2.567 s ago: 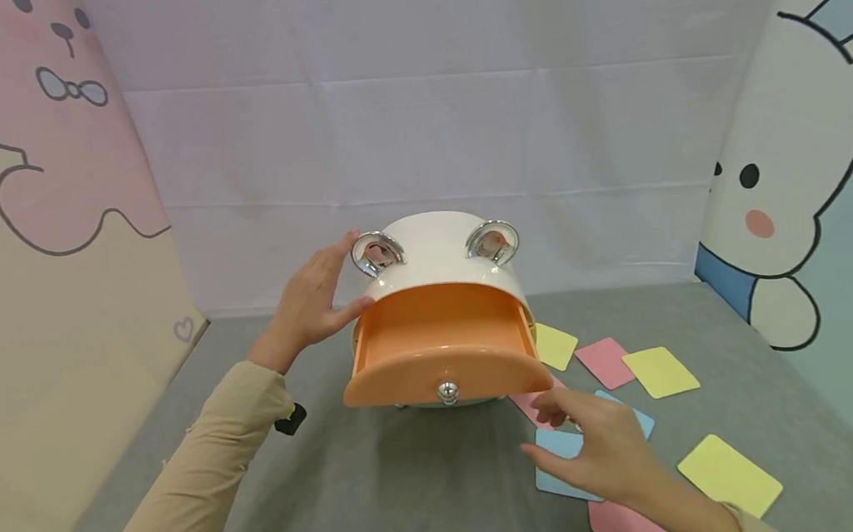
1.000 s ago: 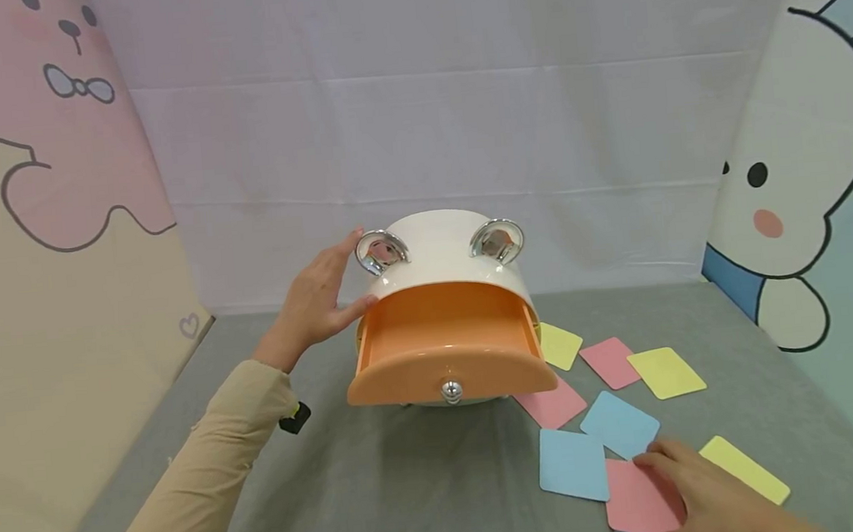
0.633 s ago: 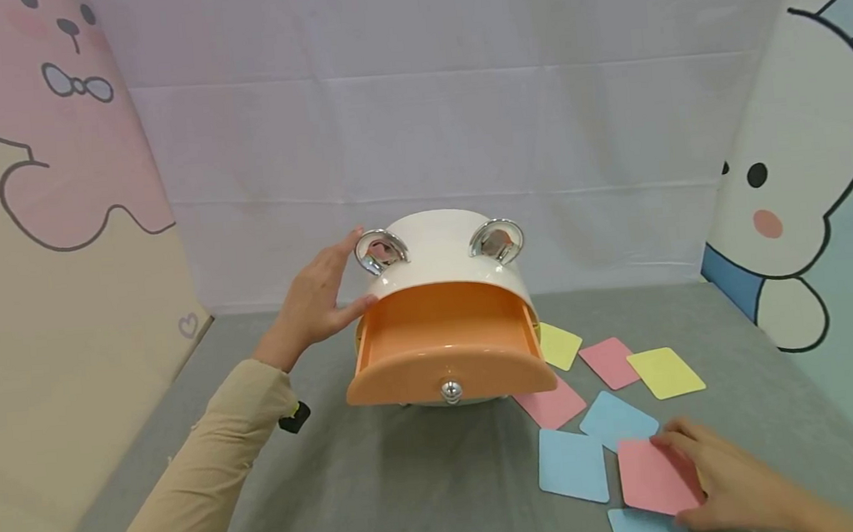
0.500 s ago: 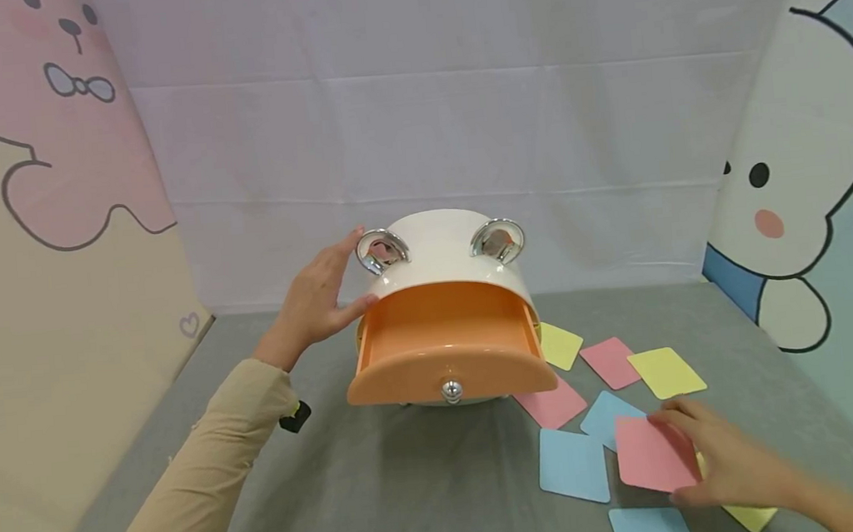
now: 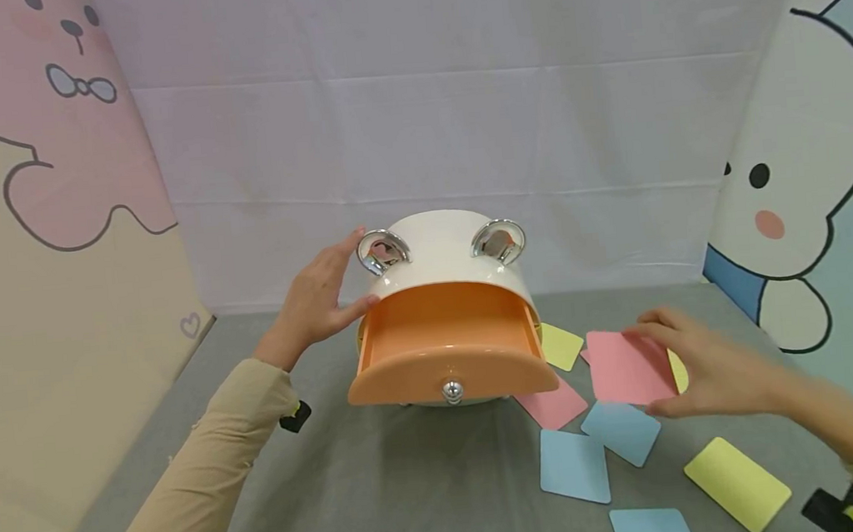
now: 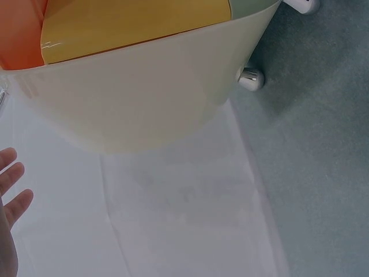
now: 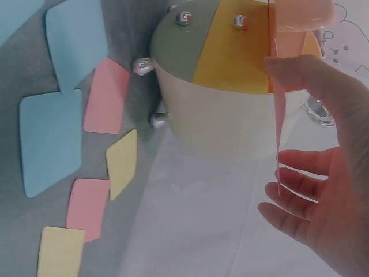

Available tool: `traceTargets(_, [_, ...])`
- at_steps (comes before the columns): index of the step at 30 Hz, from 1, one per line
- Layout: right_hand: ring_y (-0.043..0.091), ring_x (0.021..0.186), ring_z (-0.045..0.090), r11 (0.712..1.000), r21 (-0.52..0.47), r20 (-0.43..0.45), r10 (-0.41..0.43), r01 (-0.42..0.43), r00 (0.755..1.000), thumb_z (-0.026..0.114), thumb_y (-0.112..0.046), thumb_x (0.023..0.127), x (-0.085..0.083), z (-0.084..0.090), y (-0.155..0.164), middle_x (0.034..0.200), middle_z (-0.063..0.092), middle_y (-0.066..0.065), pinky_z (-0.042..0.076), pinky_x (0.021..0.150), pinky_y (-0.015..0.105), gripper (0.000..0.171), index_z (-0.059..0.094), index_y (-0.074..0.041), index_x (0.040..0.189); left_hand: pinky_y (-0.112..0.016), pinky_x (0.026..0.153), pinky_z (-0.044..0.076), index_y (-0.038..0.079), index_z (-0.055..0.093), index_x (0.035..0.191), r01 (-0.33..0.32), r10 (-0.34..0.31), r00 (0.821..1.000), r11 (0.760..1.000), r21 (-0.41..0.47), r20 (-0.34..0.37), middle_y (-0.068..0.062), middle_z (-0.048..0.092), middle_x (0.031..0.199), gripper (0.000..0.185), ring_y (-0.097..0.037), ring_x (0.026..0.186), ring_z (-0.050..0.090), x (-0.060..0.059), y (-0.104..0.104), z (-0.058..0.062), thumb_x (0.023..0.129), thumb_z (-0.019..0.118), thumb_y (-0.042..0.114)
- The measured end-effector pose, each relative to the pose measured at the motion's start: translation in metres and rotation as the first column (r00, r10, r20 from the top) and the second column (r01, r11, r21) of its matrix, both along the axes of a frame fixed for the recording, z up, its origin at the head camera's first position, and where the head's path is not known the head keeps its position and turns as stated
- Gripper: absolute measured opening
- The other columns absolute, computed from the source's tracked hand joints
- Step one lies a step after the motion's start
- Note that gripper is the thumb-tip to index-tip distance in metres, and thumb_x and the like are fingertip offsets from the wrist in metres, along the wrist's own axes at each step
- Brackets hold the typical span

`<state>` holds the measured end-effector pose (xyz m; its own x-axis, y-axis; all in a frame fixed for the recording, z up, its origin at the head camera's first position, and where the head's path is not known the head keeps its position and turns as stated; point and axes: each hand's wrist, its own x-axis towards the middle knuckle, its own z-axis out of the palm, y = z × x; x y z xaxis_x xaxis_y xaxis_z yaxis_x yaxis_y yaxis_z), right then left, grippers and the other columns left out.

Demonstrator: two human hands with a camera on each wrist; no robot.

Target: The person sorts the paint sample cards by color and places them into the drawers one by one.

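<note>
While the left hand (image 5: 314,302) rests flat, fingers straight, against the left side of the white drawer box (image 5: 444,256), the right hand (image 5: 705,365) pinches a pink card (image 5: 627,365) by its right edge, thumb below and fingers on top. It holds the card in the air just right of the pulled-out orange drawer (image 5: 445,344), above the grey table (image 5: 414,484).

Seen edge-on in the right wrist view, the card (image 7: 277,124) is very thin and stays nearly straight, so it looks light, fairly stiff and smooth. It probably bends under a hard squeeze and could slip from a loose pinch. An edge pinch like this one suits it, since lying flat it gives the fingers little to catch.

Other pink, blue and yellow cards lie scattered toward the table's right side, among them a blue card (image 5: 573,466) and a yellow card (image 5: 737,484). No writing, label or brand can be read on the cards or the box; the side walls carry only cartoon rabbits.
</note>
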<state>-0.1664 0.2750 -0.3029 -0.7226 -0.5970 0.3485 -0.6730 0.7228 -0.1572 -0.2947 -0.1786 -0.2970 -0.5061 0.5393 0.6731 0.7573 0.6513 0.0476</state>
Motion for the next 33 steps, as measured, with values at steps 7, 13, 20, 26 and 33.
traceTargets(7, [0.006,0.087,0.044,0.998,0.007,0.015,0.056,-0.056,0.998,0.084,-0.031,0.059,-0.014,0.041,-0.017,0.106,0.043,-0.003,0.047,0.062,0.022,0.070,0.054,-0.005,0.116,-0.050,0.087,0.041,0.010,0.022,0.145,0.007,-0.007,1.000,1.000,-0.005,0.004,-0.014,0.044,0.133,0.086,-0.032,0.111,0.047,0.000,0.000,0.001,0.083,0.032,0.069])
traceTargets(13, [0.010,0.092,0.044,0.997,0.014,0.036,0.074,-0.075,0.997,0.082,-0.038,0.062,-0.023,0.064,-0.039,0.107,0.044,-0.002,0.049,0.067,0.028,0.070,0.054,-0.004,0.117,-0.049,0.087,0.041,0.010,0.023,0.145,-0.005,0.005,1.000,1.000,-0.001,0.008,-0.014,0.044,0.133,0.087,-0.032,0.110,0.048,0.000,0.000,0.001,0.083,0.032,0.070])
traceTargets(20, [0.014,0.094,0.044,0.990,0.009,0.022,0.138,-0.138,0.990,0.081,-0.036,0.063,-0.037,0.081,-0.070,0.108,0.046,0.003,0.047,0.071,0.032,0.068,0.054,-0.003,0.117,-0.050,0.087,0.042,0.008,0.024,0.144,-0.003,0.003,1.000,1.000,0.002,0.009,-0.014,0.044,0.134,0.087,-0.032,0.110,0.048,0.001,-0.001,0.000,0.083,0.032,0.070])
traceTargets(26, [0.014,0.095,0.045,0.988,0.008,0.058,0.156,-0.157,0.986,0.079,-0.038,0.065,-0.048,0.087,-0.100,0.108,0.047,0.003,0.046,0.074,0.032,0.069,0.054,-0.005,0.120,-0.050,0.087,0.041,0.010,0.022,0.145,-0.002,0.002,1.000,1.000,0.004,0.016,-0.013,0.043,0.135,0.086,-0.032,0.111,0.047,0.001,-0.002,0.000,0.083,0.032,0.069])
traceTargets(33, [0.014,0.096,0.044,0.981,0.009,0.060,0.193,-0.193,0.979,0.076,-0.042,0.066,-0.053,0.088,-0.133,0.110,0.046,0.002,0.044,0.074,0.029,0.070,0.053,-0.005,0.121,-0.050,0.087,0.041,0.011,0.021,0.145,-0.015,0.015,0.999,1.000,-0.003,0.030,-0.014,0.044,0.133,0.087,-0.032,0.111,0.047,0.003,-0.002,0.001,0.083,0.032,0.070])
